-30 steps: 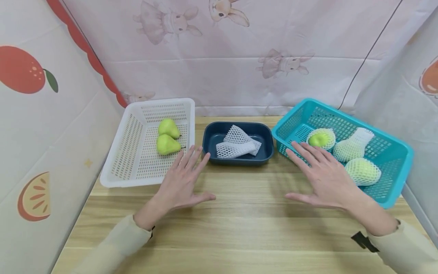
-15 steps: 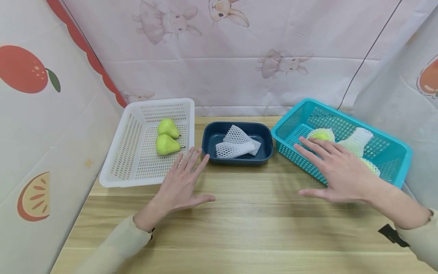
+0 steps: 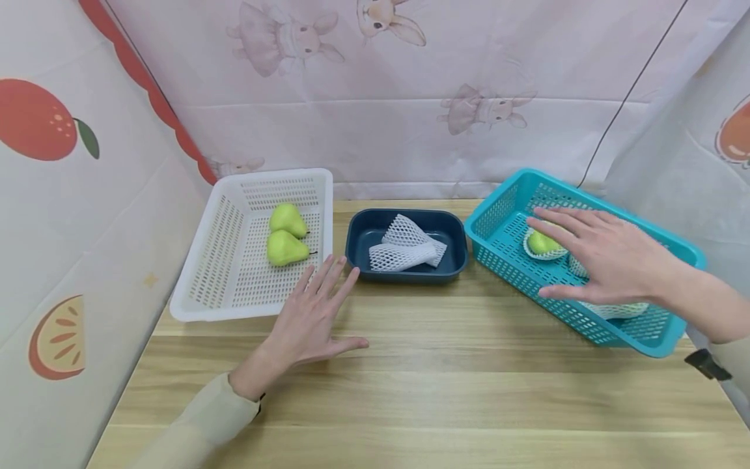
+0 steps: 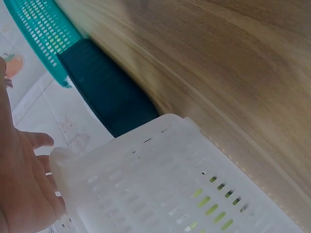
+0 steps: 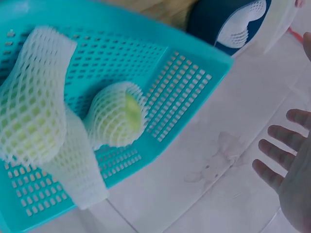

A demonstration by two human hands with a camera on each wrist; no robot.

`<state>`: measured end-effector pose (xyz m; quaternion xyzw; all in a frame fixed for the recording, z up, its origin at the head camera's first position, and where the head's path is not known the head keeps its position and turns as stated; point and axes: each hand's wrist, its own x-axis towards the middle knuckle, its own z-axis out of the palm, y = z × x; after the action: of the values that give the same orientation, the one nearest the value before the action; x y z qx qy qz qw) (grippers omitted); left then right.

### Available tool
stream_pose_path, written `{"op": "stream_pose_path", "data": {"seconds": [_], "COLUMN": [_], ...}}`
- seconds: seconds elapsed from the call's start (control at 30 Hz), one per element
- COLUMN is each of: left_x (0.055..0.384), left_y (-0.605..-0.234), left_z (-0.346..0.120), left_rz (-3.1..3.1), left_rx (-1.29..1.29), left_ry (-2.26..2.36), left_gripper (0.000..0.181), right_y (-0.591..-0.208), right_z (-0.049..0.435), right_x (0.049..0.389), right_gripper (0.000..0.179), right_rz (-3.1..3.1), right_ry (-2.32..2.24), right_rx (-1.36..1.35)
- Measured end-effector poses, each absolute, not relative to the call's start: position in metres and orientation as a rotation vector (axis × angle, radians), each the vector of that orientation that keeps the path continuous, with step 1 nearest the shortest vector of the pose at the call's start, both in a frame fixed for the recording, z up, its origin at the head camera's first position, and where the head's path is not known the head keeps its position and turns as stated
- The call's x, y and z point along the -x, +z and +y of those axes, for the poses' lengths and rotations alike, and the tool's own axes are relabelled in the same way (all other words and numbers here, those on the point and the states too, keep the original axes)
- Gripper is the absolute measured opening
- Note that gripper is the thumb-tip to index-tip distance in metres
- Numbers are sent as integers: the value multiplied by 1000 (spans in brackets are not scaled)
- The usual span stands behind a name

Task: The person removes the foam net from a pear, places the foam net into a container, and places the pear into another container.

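My left hand [image 3: 310,319] is spread with straight fingers in front of the white basket [image 3: 246,312], fingertips near its right front corner. Inside that basket lie two green pears [image 3: 287,249]. Over the teal basket [image 3: 515,277] my right hand [image 3: 621,257] hovers, fingers extended, holding nothing. Under and beside it sit several green fruits in white foam nets; one netted fruit [image 3: 541,244] shows near its fingertips. The right wrist view shows a large netted fruit [image 5: 29,116] with a net's long tail, and a smaller netted one [image 5: 116,116]. My right hand partly hides them in the head view.
Between the baskets stands a navy blue box [image 3: 410,277] holding two white foam nets [image 3: 401,256]. All of it rests on a wooden table [image 3: 422,391]. A printed cloth [image 3: 387,143] hangs behind, with more printed cloth at both sides.
My right hand has moved right and away from me, from the teal basket's front edge to above its contents. My left hand has stayed in place.
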<state>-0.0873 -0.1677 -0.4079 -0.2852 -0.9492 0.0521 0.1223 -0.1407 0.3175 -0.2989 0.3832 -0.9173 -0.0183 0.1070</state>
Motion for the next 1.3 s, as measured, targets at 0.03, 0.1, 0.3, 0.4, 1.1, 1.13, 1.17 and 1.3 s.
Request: {"op": "stream_pose_path", "data": {"seconds": [0.03,0.1,0.3,0.4,1.1,1.13,1.17,1.3], "left_x": [87,87,88,88,88,88,89,89], "left_y": [-408,-407,-407,-408,-407,-406,-406,-406], "left_z": [-168,-168,-169,-169,-167,-167,-167,-167], "left_rz": [-2768,-2765,-2759,-2755,-2774,-2774,-2776,-2782], "left_rx": [833,835,842,845,840,840,840,842], "left_ry": [152,152,156,159,170,170,169,153], "left_gripper": [122,123,123,123,124,124,124,123], "right_y": [-298,-298,-297,-298,-334,-336,-338,-347], "right_z": [320,326,339,345,378,380,381,384], "right_x": [145,152,173,182,231,233,235,240], "right_gripper": [115,114,115,114,114,114,113,112], "right_rz": [-2685,-2665,-2635,-2632,-2803,-2821,-2840,-2894], "right_ry": [-52,-61,-99,-123,-265,-283,-294,-374], "right_rx": [-1136,-1147,-1168,-1170,-1052,-1042,-1035,-1036]}}
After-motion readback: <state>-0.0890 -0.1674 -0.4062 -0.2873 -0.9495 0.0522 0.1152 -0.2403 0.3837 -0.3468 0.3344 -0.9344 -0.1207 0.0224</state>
